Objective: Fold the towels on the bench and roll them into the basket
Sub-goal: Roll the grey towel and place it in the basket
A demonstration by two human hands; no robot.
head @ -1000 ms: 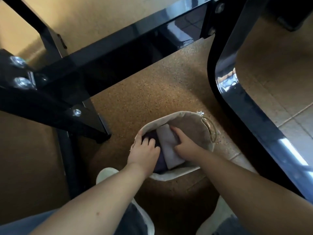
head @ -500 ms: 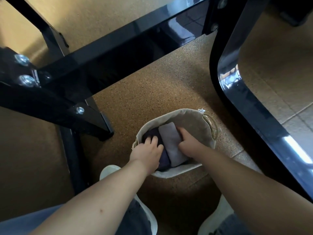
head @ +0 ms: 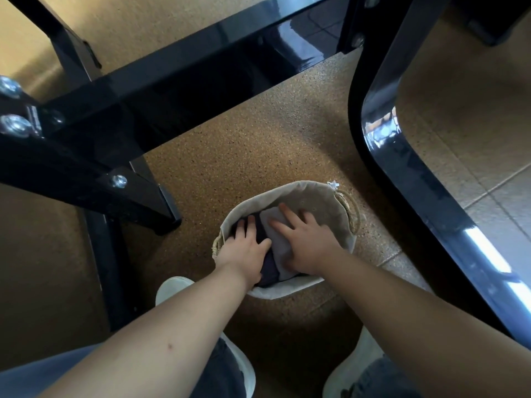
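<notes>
A small woven basket with a beige cloth liner (head: 310, 196) stands on the speckled floor. Two rolled towels lie side by side in it: a dark purple towel (head: 268, 268) on the left and a light grey towel (head: 277, 248) on the right. My left hand (head: 244, 248) lies on the dark towel with its fingers spread toward the basket's far wall. My right hand (head: 304, 242) presses flat on the grey towel, fingers straight and spread. Both hands cover much of the towels.
A glossy black bench frame (head: 172, 90) crosses the view above the basket, with a bolted leg (head: 135, 193) at the left and a curved black edge (head: 425, 196) at the right. My white shoes (head: 172, 285) stand just before the basket. Tiled floor (head: 511, 202) lies at the right.
My right hand has moved from beside the grey towel onto its top and flattened out. My left hand has slid further into the basket over the dark towel.
</notes>
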